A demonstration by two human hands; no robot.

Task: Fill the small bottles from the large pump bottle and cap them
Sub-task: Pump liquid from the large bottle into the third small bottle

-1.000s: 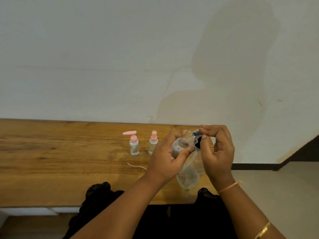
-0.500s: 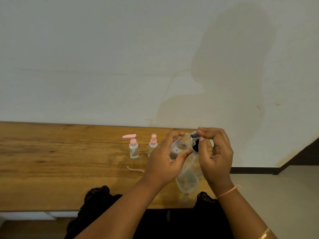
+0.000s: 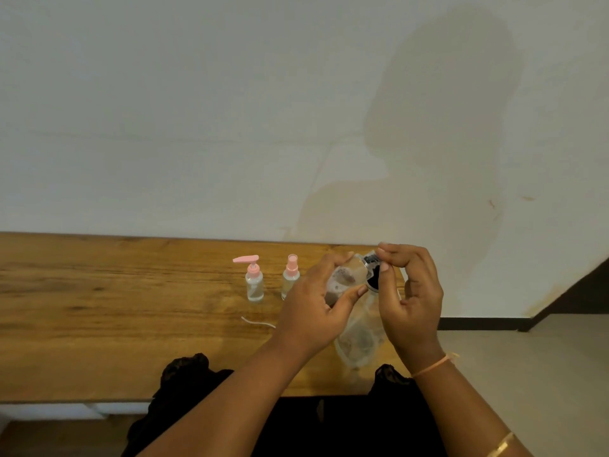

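Note:
My left hand (image 3: pixel 316 308) grips a small clear container (image 3: pixel 346 278), held tilted above the table's right end. My right hand (image 3: pixel 408 301) pinches a barcode label (image 3: pixel 370 258) at the container's far end, just above a round black part (image 3: pixel 374 282). Two small clear bottles stand upright on the wooden table (image 3: pixel 99 308) to the left of my hands: one with a pink pump top (image 3: pixel 254 282), one with a pink spray top (image 3: pixel 290 278). Both have their tops on. No large pump bottle is in sight.
A clear plastic pouch (image 3: pixel 357 341) lies on the table beneath my hands. A thin white tube (image 3: pixel 258 322) lies in front of the two bottles. A white wall rises right behind the table. The table's right end is close to my right hand, with floor beyond.
Both hands stay together on the clear container. My right fingers have shifted slightly at the labelled end. The two bottles have not moved.

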